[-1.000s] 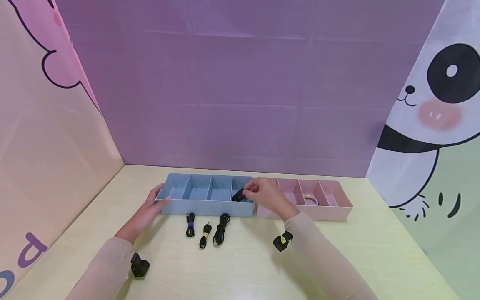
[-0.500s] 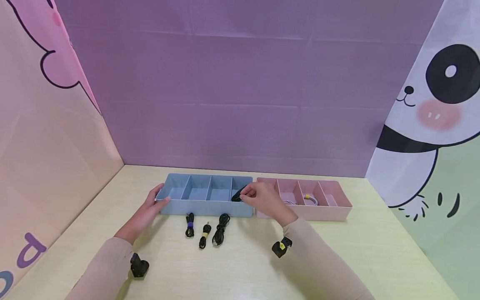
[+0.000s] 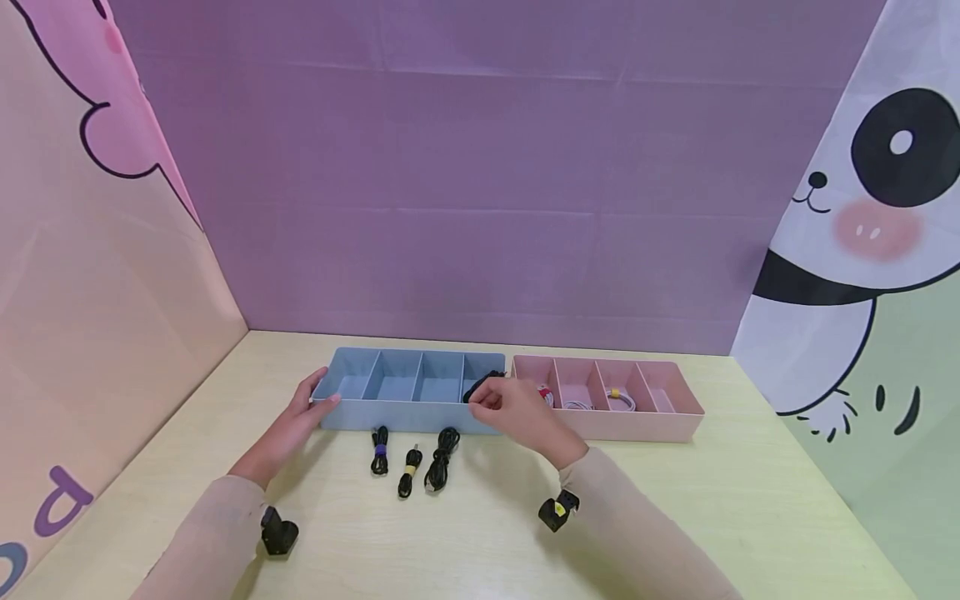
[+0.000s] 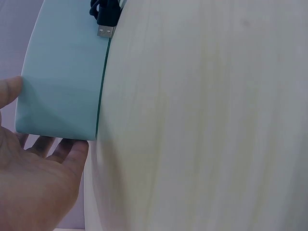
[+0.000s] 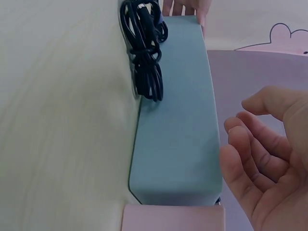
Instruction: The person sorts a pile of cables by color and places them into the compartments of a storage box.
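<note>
My left hand (image 3: pixel 298 417) holds the left end of a blue divided box (image 3: pixel 412 417), its thumb at the rim and fingers against the end wall (image 4: pixel 57 134). A bundled black cable (image 3: pixel 483 385) lies in that box's rightmost compartment. Just in front of it hovers my right hand (image 3: pixel 521 412), partly hiding the compartment. In the right wrist view its thumb and loosely bent fingers (image 5: pixel 257 154) stand apart around nothing. Three black cables lie before the box: one with a purple tie (image 3: pixel 380 450), one with a yellow tie (image 3: pixel 409 472), and a thicker USB one (image 3: pixel 442 460).
A pink divided box (image 3: pixel 607 427) stands close by the blue one's right end. Inside are a red-and-white cable (image 3: pixel 546 394), a whitish cable (image 3: pixel 577 406) and another with a yellow tie (image 3: pixel 622 400). A purple backdrop (image 3: pixel 480 208) rises behind the table.
My right hand has let go of the black cable in the rightmost blue compartment and drawn slightly toward me. The left hand stays at the box's end.
</note>
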`<state>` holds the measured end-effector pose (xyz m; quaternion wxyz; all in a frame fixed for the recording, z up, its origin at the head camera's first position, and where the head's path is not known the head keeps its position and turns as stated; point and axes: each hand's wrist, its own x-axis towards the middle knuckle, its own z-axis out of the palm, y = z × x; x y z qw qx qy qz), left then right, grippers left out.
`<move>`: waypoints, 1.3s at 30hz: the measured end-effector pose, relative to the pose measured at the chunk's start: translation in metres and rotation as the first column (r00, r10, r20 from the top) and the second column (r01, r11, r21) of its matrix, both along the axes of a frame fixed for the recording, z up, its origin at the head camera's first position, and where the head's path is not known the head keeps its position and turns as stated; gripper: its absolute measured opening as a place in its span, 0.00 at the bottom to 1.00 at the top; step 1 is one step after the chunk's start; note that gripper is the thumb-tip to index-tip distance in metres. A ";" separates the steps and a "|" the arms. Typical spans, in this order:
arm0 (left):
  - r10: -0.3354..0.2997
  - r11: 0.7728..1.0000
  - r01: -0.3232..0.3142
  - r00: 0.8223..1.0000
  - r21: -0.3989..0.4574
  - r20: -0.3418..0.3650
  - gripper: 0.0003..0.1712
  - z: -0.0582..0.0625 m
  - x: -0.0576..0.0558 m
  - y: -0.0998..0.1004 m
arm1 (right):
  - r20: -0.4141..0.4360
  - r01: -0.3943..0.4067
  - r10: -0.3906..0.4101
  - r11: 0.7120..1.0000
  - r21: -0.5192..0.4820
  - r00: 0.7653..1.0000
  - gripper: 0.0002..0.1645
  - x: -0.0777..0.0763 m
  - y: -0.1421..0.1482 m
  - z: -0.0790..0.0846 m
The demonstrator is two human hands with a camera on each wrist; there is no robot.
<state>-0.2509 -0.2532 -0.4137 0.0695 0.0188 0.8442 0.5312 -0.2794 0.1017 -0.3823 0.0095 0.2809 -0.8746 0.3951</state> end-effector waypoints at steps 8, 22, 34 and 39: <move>-0.002 1.000 0.002 1.000 -0.004 0.002 0.52 0.001 0.001 0.000 | -0.033 -0.012 0.014 0.999 0.052 0.999 0.03 0.007 -0.004 -0.007; 0.006 1.000 -0.006 1.000 -0.008 0.006 0.53 0.000 0.000 0.000 | -0.047 -0.037 0.042 0.993 0.110 0.998 0.05 0.013 -0.015 -0.018; 0.005 1.000 -0.005 1.000 -0.015 -0.003 0.53 0.000 -0.001 -0.001 | -0.002 -0.029 0.030 0.984 0.177 1.000 0.08 0.016 -0.022 -0.024; -0.002 1.000 0.002 1.000 -0.014 -0.002 0.53 -0.001 0.000 -0.001 | 0.051 -0.032 0.022 0.975 0.218 0.998 0.13 0.019 -0.026 -0.026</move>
